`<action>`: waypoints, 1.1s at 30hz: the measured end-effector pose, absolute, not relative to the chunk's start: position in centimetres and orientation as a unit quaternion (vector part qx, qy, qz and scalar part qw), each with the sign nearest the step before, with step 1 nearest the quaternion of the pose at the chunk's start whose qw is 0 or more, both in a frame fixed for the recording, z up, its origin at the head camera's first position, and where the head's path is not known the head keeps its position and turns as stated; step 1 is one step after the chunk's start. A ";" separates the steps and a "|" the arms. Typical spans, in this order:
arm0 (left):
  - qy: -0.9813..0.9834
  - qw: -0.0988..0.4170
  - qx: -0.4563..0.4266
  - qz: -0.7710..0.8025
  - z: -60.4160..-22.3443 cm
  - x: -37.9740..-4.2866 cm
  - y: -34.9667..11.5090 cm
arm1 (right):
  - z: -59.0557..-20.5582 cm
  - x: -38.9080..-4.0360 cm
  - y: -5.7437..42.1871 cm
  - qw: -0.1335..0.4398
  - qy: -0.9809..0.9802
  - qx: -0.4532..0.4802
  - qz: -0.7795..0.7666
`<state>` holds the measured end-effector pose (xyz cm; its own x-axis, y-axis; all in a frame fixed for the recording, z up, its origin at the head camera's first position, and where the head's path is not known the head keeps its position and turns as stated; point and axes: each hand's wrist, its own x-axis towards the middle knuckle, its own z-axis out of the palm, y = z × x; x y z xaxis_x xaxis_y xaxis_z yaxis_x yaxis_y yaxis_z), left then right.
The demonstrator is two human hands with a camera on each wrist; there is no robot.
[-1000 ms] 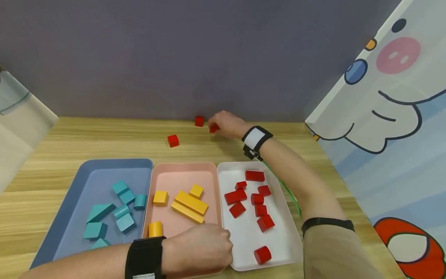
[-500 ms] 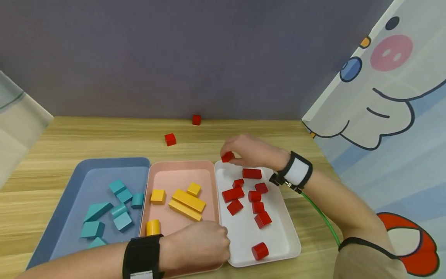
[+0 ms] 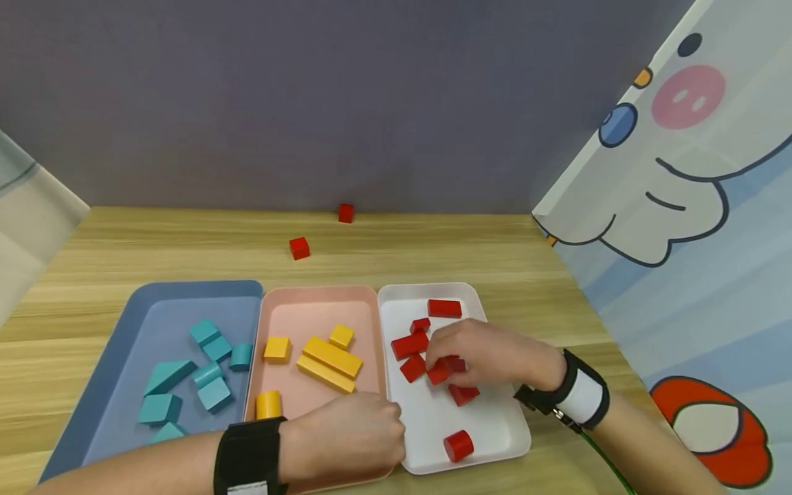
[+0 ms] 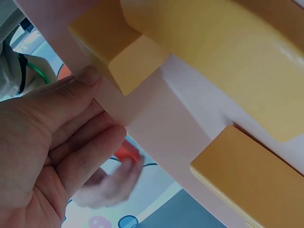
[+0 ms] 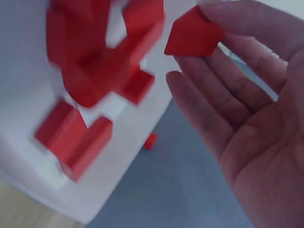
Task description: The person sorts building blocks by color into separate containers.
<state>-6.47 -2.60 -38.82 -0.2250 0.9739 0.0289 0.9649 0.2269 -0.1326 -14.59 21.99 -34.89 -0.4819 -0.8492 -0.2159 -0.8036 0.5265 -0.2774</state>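
Over the white tray [image 3: 507, 419], my right hand [image 3: 489, 350] pinches a red block [image 5: 194, 34] between thumb and fingertips. Below and around that hand lie more red blocks, such as a long one [image 3: 444, 308] at the back and a red cylinder [image 3: 458, 446] near the front. My left hand [image 3: 346, 434] hangs loosely curled at the front right corner of the pink tray [image 3: 309, 302], holding no block. In the left wrist view, its thumb and fingers lie by the tray's wall, close to a yellow block [image 4: 137, 64]; whether they touch the wall is unclear.
Two red cubes stand on the wooden table behind the trays: one cube [image 3: 300, 248] nearer, another cube [image 3: 346, 213] by the grey back panel [image 3: 309, 103]. A blue tray [image 3: 161, 302] with teal blocks stands left. A cartoon-printed panel [image 3: 699, 179] bounds the right side.
My right hand has carried a red block from the table near the back panel toward me, over the white tray. The left hand has stayed nearly in place.
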 end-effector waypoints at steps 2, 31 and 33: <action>-0.783 0.047 -0.619 0.036 -38.8 -6.5 -2.7 | -35.6 -13.9 21.8 0.166 0.845 -0.503 -0.070; -0.780 0.057 -0.621 0.044 -39.0 -6.5 -2.8 | -32.6 -16.3 18.6 0.160 0.842 -0.514 -0.010; -0.780 0.056 -0.622 0.039 -39.0 -6.5 -2.8 | -31.4 -17.9 17.9 0.150 0.849 -0.506 -0.006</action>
<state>-6.54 -2.78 -39.03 -0.2208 0.9745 0.0392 0.9659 0.2241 -0.1296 -17.85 17.86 -31.40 -0.4420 -0.8618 -0.2489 -0.8579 0.4872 -0.1632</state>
